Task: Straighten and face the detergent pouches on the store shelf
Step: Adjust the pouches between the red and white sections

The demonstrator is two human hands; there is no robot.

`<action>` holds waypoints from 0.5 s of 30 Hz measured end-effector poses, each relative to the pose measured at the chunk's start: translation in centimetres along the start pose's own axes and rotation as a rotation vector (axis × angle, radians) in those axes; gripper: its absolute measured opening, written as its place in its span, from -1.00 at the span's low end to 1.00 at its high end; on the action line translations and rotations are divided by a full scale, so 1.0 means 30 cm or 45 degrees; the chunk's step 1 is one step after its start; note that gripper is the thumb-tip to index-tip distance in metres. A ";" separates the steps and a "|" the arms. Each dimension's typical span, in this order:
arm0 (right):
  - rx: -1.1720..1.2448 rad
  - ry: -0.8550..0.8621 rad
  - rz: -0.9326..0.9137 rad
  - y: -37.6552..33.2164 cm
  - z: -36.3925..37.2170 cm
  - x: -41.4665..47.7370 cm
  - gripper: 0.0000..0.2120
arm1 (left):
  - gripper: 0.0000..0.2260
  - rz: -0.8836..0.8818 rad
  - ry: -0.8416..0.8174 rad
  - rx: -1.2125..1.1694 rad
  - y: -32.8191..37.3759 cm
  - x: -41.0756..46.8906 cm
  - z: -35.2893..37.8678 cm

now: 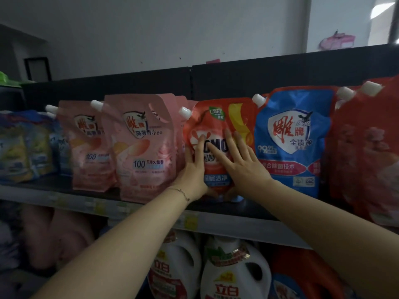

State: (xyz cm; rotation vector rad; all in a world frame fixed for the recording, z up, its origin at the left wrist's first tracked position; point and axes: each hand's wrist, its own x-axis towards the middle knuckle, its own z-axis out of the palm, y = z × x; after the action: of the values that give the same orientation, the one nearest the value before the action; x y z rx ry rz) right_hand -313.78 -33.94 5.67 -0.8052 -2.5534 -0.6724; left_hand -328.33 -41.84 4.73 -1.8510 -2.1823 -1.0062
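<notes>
- While both hands lie flat against it, the red pouch stands at the centre of the frame on the shelf. It is squeezed between a pink pouch on its left and a blue pouch on its right.
- The left hand presses the pouch's lower left edge with straight fingers. The right hand spreads straight-fingered across the label. Neither hand grasps the pouch.
- The pouch's front bulges and wrinkles, and its spout tilts toward the upper left, so it probably is not squared yet.
- Pressing too hard on so soft a bag could fold it backward, and it would then slump behind its neighbours.
- A sideways shove could nudge the pink pouch, which sits near the shelf's front lip. It might then tip off toward the bottles at the bottom of the frame.
</notes>
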 end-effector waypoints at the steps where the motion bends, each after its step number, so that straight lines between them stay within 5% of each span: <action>1: -0.009 -0.006 0.003 0.004 0.000 -0.001 0.20 | 0.32 0.014 0.015 -0.005 0.000 0.000 0.009; 12: -0.094 -0.044 0.038 -0.035 -0.056 -0.031 0.20 | 0.32 0.105 -0.113 0.066 -0.018 -0.052 -0.010; 15: -0.152 -0.030 0.050 -0.096 -0.104 -0.057 0.03 | 0.24 0.128 -0.151 0.003 -0.019 -0.078 -0.045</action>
State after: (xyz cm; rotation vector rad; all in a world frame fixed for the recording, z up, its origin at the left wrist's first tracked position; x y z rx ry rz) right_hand -313.60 -38.44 6.44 -0.9042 -2.5307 -0.8142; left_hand -328.71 -44.56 4.43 -2.0460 -2.1266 -0.8967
